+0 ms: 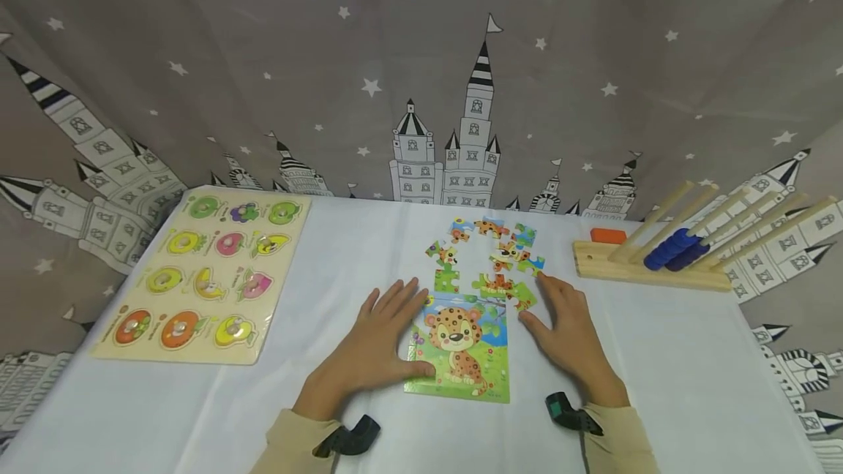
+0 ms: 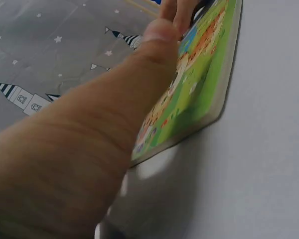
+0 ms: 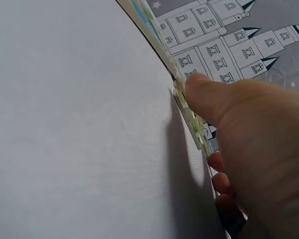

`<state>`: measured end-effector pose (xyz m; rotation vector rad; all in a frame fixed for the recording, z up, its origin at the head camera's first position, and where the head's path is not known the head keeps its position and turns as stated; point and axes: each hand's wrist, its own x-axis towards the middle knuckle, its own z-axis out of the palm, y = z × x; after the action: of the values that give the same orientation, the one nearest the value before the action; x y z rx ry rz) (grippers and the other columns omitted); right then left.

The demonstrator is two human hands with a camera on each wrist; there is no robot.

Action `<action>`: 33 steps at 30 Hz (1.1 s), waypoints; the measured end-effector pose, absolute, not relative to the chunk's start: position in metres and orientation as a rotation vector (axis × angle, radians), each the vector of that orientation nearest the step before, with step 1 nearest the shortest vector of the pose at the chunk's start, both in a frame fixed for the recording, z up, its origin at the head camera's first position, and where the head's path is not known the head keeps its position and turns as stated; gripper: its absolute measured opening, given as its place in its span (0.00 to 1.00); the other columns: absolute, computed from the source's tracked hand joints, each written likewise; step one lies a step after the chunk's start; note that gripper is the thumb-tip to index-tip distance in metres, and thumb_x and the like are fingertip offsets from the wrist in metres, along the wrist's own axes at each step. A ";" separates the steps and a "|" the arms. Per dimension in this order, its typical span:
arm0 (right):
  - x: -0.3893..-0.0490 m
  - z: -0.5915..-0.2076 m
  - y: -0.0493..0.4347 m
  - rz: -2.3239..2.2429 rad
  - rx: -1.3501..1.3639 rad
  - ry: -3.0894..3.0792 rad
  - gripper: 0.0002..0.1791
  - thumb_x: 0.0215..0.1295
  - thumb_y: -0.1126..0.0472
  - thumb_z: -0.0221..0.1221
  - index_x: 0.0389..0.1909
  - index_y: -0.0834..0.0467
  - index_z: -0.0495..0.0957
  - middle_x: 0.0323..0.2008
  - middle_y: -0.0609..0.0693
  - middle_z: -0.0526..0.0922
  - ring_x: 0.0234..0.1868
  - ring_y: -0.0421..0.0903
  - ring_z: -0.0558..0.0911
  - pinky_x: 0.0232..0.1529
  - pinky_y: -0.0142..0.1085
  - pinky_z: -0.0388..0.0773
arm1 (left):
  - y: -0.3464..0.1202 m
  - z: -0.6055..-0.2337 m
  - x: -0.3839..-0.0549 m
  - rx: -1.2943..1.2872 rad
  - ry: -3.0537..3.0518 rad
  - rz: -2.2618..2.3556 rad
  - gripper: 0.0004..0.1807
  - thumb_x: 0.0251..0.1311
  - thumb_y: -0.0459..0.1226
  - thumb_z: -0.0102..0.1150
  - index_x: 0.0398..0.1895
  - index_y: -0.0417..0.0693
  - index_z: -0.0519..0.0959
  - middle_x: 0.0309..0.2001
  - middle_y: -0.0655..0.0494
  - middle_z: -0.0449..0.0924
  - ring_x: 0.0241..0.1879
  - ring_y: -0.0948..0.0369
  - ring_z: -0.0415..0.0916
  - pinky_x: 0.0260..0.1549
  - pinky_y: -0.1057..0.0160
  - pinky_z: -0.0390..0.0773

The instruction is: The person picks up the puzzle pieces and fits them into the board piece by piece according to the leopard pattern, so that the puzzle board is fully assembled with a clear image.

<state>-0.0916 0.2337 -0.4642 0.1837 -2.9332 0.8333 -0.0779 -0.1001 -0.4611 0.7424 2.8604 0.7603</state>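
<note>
A leopard picture board (image 1: 461, 350) lies flat on the white cloth, near the middle in the head view. My left hand (image 1: 375, 346) spreads beside its left edge, thumb reaching over the picture and fingers near the upper left corner. Beyond the board, several loose jigsaw pieces (image 1: 494, 285) form a rough ring, some of them linked. My right hand (image 1: 569, 324) rests to the right of these, fingers extended, with fingertips close to the lower right pieces (image 1: 523, 295). In the left wrist view the thumb (image 2: 154, 50) covers part of the board (image 2: 204, 84).
On the left lies a wooden fruit peg puzzle (image 1: 211, 269) with several knobbed pieces. At the right stands a wooden peg rack (image 1: 645, 271) with blue rings (image 1: 672, 249) on its rods. Behind it sits an orange-red block (image 1: 607, 235). A grey castle-print curtain (image 1: 421, 79) closes the back.
</note>
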 end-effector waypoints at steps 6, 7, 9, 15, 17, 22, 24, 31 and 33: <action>-0.101 -0.463 0.231 0.860 0.265 -2.923 0.37 0.65 0.51 0.68 0.72 0.57 0.70 0.62 0.63 0.73 0.62 0.61 0.70 0.62 0.58 0.69 | -0.098 -0.458 -0.070 0.755 2.766 0.697 0.74 0.33 0.76 0.70 0.83 0.56 0.49 0.84 0.57 0.43 0.83 0.49 0.39 0.79 0.37 0.37; -0.103 -0.464 0.230 0.858 0.276 -2.924 0.36 0.65 0.50 0.68 0.72 0.57 0.71 0.60 0.63 0.74 0.60 0.60 0.71 0.61 0.57 0.70 | -0.099 -0.458 -0.069 0.753 2.767 0.674 0.75 0.32 0.77 0.70 0.83 0.57 0.49 0.84 0.58 0.42 0.84 0.50 0.39 0.79 0.37 0.36; -0.105 -0.464 0.227 0.846 0.292 -2.919 0.36 0.65 0.49 0.68 0.72 0.56 0.71 0.57 0.62 0.75 0.56 0.59 0.72 0.56 0.53 0.70 | -0.101 -0.457 -0.069 0.764 2.777 0.649 0.75 0.31 0.77 0.70 0.83 0.55 0.50 0.84 0.56 0.43 0.83 0.49 0.39 0.79 0.37 0.37; -0.110 -0.466 0.221 0.847 0.275 -2.916 0.34 0.65 0.48 0.67 0.71 0.54 0.73 0.52 0.60 0.76 0.52 0.56 0.73 0.51 0.50 0.69 | -0.103 -0.456 -0.069 0.784 2.764 0.651 0.73 0.32 0.76 0.71 0.82 0.53 0.53 0.84 0.54 0.44 0.83 0.47 0.39 0.78 0.35 0.37; -0.112 -0.466 0.220 0.859 0.275 -2.920 0.33 0.66 0.48 0.66 0.70 0.54 0.74 0.51 0.58 0.76 0.52 0.55 0.74 0.51 0.49 0.70 | -0.103 -0.456 -0.069 0.781 2.761 0.640 0.73 0.33 0.76 0.70 0.82 0.53 0.53 0.84 0.55 0.43 0.83 0.47 0.38 0.78 0.35 0.37; -0.118 -0.462 0.214 0.850 0.285 -2.933 0.31 0.67 0.49 0.66 0.69 0.53 0.75 0.45 0.55 0.75 0.44 0.50 0.71 0.44 0.42 0.66 | -0.101 -0.455 -0.069 0.801 2.760 0.606 0.73 0.34 0.77 0.69 0.82 0.53 0.53 0.84 0.55 0.43 0.84 0.48 0.38 0.79 0.36 0.38; -0.121 -0.459 0.211 0.836 0.286 -2.940 0.30 0.68 0.50 0.66 0.68 0.53 0.76 0.42 0.54 0.74 0.40 0.48 0.68 0.40 0.39 0.63 | -0.100 -0.455 -0.070 0.805 2.757 0.598 0.73 0.34 0.77 0.69 0.82 0.53 0.53 0.84 0.55 0.43 0.84 0.48 0.38 0.79 0.36 0.38; -0.132 -0.451 0.200 0.791 0.304 -2.990 0.26 0.67 0.52 0.67 0.64 0.56 0.80 0.33 0.52 0.69 0.34 0.47 0.64 0.35 0.38 0.59 | -0.098 -0.451 -0.067 0.780 2.735 0.602 0.73 0.34 0.77 0.69 0.83 0.54 0.51 0.84 0.56 0.41 0.84 0.49 0.37 0.79 0.37 0.37; -0.134 -0.449 0.197 0.780 0.298 -3.004 0.25 0.66 0.52 0.68 0.61 0.57 0.82 0.32 0.51 0.69 0.34 0.47 0.65 0.36 0.38 0.59 | -0.098 -0.451 -0.066 0.778 2.736 0.600 0.73 0.34 0.77 0.69 0.83 0.54 0.52 0.84 0.57 0.41 0.84 0.49 0.37 0.79 0.37 0.37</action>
<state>-0.1341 0.1972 -0.4492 0.2982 -3.0043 0.7800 -0.0656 -0.0979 -0.4511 0.7783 2.7363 0.5999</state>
